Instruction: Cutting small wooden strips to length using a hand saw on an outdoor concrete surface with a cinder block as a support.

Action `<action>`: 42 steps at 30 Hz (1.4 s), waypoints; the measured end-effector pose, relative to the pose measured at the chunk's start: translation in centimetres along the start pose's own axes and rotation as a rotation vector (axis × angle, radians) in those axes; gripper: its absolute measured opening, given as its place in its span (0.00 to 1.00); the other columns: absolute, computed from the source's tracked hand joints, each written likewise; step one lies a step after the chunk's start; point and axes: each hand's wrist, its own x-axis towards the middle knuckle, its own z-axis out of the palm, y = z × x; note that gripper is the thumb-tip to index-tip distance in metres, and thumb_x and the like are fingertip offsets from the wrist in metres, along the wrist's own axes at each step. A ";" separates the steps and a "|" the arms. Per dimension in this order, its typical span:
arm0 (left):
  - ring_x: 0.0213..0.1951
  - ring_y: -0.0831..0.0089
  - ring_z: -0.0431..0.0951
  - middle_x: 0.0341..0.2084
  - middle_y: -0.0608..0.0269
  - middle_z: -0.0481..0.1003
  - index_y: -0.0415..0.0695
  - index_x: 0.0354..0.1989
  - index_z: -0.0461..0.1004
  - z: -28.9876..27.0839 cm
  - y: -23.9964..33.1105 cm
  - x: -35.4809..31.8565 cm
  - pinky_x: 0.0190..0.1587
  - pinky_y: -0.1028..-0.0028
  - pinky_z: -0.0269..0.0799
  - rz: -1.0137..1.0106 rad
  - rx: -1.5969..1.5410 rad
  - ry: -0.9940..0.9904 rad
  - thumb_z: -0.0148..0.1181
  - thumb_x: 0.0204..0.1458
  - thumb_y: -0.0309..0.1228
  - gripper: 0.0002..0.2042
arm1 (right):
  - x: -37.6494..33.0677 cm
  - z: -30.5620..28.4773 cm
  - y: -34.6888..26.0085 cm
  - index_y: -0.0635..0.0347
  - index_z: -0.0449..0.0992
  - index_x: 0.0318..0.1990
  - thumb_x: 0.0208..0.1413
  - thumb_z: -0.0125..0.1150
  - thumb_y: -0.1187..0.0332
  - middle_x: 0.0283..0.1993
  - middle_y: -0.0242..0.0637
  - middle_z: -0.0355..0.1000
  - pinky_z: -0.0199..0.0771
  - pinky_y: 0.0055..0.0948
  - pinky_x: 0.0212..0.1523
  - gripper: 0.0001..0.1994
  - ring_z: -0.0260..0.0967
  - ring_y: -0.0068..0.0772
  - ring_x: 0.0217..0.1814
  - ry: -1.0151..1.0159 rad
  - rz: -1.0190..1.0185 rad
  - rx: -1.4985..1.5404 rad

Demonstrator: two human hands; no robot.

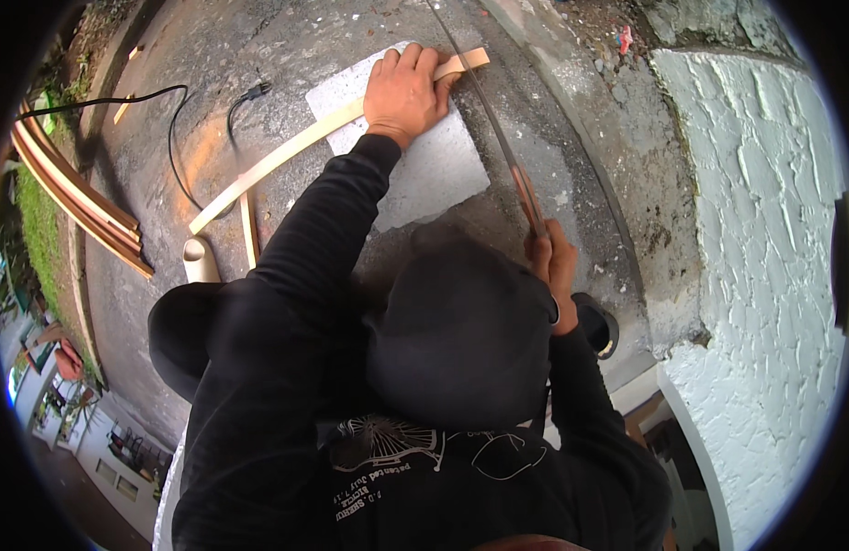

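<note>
My left hand [403,90] presses flat on the far end of a long, pale, curved wooden strip [278,156]. That end of the strip lies across a white slab [434,170] on the concrete ground. My right hand [553,262] grips the reddish handle of a long thin blade [484,110]. The blade reaches forward and passes just right of my left hand, close to the strip's end. Black sleeves cover both arms, and a dark knee or cap hides the ground between them.
A black cable [172,138] loops over the concrete at the left. A bundle of brown strips [76,197] lies at the far left. A short stick [250,230] and a pale tube [201,262] rest near my left arm. A rough white wall [764,230] stands at the right.
</note>
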 end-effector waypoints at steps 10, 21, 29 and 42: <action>0.40 0.56 0.76 0.38 0.63 0.76 0.52 0.45 0.79 0.0 -0.2 -0.9 0.46 0.59 0.74 0.053 0.004 -0.024 0.64 0.60 0.50 0.15 | 3.9 4.0 0.4 0.63 0.72 0.44 0.75 0.52 0.57 0.23 0.40 0.61 0.63 0.35 0.27 0.16 0.57 0.24 0.26 0.010 -0.052 0.111; 0.45 0.57 0.77 0.41 0.64 0.76 0.53 0.47 0.80 0.2 0.4 -0.5 0.51 0.59 0.73 -0.048 0.001 0.019 0.63 0.61 0.49 0.15 | 6.7 4.4 0.7 0.63 0.71 0.42 0.74 0.55 0.60 0.23 0.47 0.68 0.68 0.41 0.28 0.14 0.69 0.44 0.22 0.008 -0.142 -0.040; 0.47 0.55 0.77 0.42 0.62 0.78 0.51 0.48 0.80 -0.3 1.8 -1.3 0.53 0.59 0.73 -0.122 0.010 -0.018 0.65 0.60 0.48 0.16 | 6.5 3.1 1.7 0.64 0.71 0.43 0.73 0.56 0.58 0.26 0.50 0.72 0.70 0.45 0.30 0.15 0.73 0.57 0.26 -0.034 -0.182 -0.035; 0.52 0.50 0.78 0.45 0.50 0.79 0.44 0.49 0.79 -1.3 -0.7 0.7 0.56 0.57 0.75 -0.155 -0.233 -0.219 0.65 0.61 0.49 0.20 | 6.8 2.5 0.4 0.64 0.72 0.45 0.75 0.51 0.51 0.29 0.53 0.74 0.71 0.50 0.34 0.20 0.76 0.60 0.31 -0.088 -0.091 -0.013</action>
